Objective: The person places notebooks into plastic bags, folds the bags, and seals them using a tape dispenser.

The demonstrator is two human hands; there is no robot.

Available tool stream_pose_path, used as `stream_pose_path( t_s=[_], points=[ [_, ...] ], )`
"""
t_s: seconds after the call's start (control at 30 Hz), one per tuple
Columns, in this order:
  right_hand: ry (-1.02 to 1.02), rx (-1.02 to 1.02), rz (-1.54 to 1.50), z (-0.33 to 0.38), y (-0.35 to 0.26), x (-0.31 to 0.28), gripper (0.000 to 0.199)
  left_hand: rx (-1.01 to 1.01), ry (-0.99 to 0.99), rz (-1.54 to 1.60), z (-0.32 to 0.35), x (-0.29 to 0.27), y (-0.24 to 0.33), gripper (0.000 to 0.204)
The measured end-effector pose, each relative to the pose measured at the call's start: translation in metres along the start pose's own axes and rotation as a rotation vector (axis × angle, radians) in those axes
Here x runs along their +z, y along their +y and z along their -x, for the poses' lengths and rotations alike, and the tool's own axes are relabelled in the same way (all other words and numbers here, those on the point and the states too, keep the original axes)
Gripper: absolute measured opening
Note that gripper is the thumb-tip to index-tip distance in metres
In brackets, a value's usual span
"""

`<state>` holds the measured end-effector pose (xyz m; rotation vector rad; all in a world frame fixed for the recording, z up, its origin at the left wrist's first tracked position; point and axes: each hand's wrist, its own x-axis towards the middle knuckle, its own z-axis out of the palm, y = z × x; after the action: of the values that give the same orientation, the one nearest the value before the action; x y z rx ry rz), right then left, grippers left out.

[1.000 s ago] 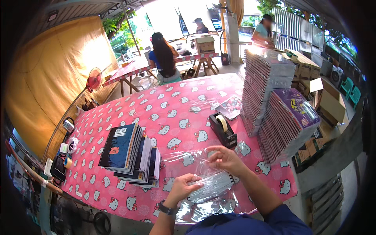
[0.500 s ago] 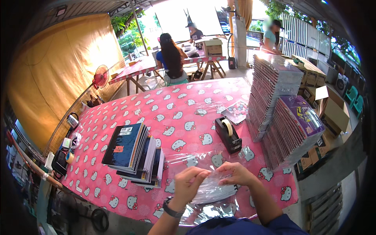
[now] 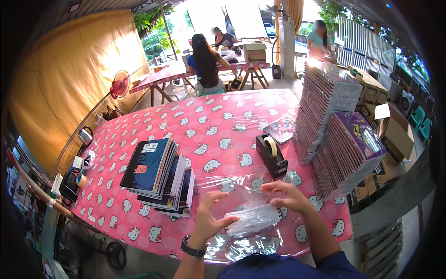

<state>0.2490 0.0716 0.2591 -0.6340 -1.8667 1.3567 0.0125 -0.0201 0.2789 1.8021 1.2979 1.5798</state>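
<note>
In front of me a spiral notebook bundle (image 3: 253, 219) with white page edges lies on the table under shiny see-through plastic film (image 3: 237, 186). My left hand (image 3: 209, 218) is at the bundle's left side, thumb and fingers spread apart. Over its right end, my right hand (image 3: 292, 199) is also open, fingers curved and thumb apart. Whether either hand touches the film is hard to tell. Just beyond the right hand stands a black tape dispenser (image 3: 272, 156) with a roll of tape. To the left is a stack of dark blue spiral notebooks (image 3: 148, 165).
A pink patterned cover spreads over the table (image 3: 139, 204). Tall stacks of wrapped spiral notebooks (image 3: 323, 116) rise at the right edge, beside a flat plastic packet (image 3: 281, 128). Cardboard boxes (image 3: 395, 130) stand beyond. Other people sit or stand farther off. A red fan (image 3: 121, 84) is at left.
My hands were close together, pinching the film above the bundle. Now they have moved apart and their fingers are spread. The film lies lower over the bundle.
</note>
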Motion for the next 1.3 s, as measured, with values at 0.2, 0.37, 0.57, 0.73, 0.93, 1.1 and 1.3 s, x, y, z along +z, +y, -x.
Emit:
stream_pose_path(
  t_s=[0.2, 0.37, 0.57, 0.73, 0.93, 1.1, 1.3],
  points=[
    [0.025, -0.220, 0.347, -0.024, -0.045, 0.026, 0.011, 0.035, -0.120, -0.214, -0.004, 0.031, 0.005, 0.012],
    [0.067, -0.207, 0.153, -0.014, -0.052, 0.005, 0.024, -0.074, -0.047, 0.084, -0.001, 0.007, 0.002, 0.026],
    [-0.183, 0.085, 0.313, 0.007, 0.013, 0.001, 0.038, -0.305, -0.373, 0.129, 0.044, -0.001, -0.062, 0.078],
    [-0.167, 0.183, 0.201, 0.005, 0.019, 0.010, 0.030, -0.516, -0.289, 0.309, 0.031, 0.017, -0.058, 0.047],
    [-0.075, -0.110, 0.217, -0.007, -0.008, 0.026, 0.014, -0.308, -0.379, 0.137, 0.012, 0.013, -0.051, 0.044],
    [-0.119, -0.055, 0.015, -0.005, -0.014, 0.012, 0.047, -0.213, -0.170, 0.189, -0.004, 0.019, -0.019, 0.027],
    [-0.388, -0.247, 0.557, 0.022, -0.005, 0.013, 0.081, -0.049, -0.385, 0.150, 0.010, 0.008, -0.032, 0.033]
  ],
)
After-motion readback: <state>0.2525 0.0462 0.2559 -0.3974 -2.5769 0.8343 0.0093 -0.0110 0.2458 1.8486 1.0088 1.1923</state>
